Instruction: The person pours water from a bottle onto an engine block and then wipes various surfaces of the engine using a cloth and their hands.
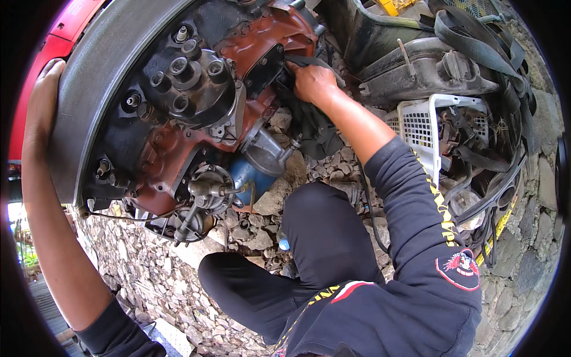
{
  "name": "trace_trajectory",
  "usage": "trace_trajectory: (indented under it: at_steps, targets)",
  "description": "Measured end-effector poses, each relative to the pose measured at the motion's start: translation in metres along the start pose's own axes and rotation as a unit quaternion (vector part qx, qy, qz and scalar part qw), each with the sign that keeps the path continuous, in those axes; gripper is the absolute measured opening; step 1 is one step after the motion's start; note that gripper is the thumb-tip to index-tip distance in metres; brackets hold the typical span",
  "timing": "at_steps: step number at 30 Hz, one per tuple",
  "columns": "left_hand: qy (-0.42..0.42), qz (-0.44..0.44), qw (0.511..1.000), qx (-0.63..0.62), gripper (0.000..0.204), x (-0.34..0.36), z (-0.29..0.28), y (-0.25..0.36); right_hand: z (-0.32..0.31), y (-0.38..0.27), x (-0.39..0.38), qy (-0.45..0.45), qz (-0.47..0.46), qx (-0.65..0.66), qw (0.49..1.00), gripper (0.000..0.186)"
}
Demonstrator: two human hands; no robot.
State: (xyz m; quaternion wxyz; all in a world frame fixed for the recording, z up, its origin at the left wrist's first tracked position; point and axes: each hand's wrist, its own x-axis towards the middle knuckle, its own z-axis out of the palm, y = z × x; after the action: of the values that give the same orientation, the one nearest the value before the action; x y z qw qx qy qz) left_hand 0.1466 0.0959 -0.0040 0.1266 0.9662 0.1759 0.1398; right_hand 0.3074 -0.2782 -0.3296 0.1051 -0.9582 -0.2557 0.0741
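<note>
Right of engine (169, 146), white basket (416, 128)

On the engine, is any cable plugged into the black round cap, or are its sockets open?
Open: the five visible sockets of the black round cap show bare holes, with no cable in them.

Loose, broken stones (154, 268) spread around a red-brown and black engine (169, 152).
To the engine's right, a white plastic basket (436, 137) and a dark tub (369, 35) stand on them; on the engine's near side lie a small blue object (284, 244) and, well apart from it, a pale flat panel (169, 336).
</note>
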Motion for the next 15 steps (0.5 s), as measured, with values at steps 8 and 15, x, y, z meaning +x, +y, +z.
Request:
trace_trajectory:
  at_steps: [8,15]
  targets:
    - [-0.008,-0.043,0.999,-0.029,0.039,-0.003,-0.001,0.011,-0.013,-0.001,0.010,-0.120,-0.110,0.064,0.985,0.042]
    - [-0.005,-0.048,0.998,-0.033,0.033,-0.013,-0.005,0.023,-0.033,0.014,-0.011,-0.148,-0.195,-0.094,0.965,0.064]
